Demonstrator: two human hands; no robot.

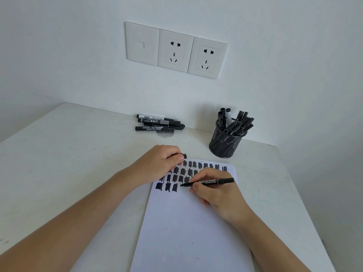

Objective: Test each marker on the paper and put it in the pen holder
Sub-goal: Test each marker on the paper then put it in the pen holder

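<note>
Uncapped marker [212,181] meeting the paper [186,222]
Right hand [214,191] fingers [196,188] pinch the marker, tip down beside black swatches [167,187]; left hand [163,163] fingers curl round a cap [183,155]; pen holder [225,142] stands beyond, loose markers [157,124] on the worktop [68,154].

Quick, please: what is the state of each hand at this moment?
Left hand: closed around a black marker cap.
Right hand: holding an uncapped black marker, its tip at the paper.
</note>
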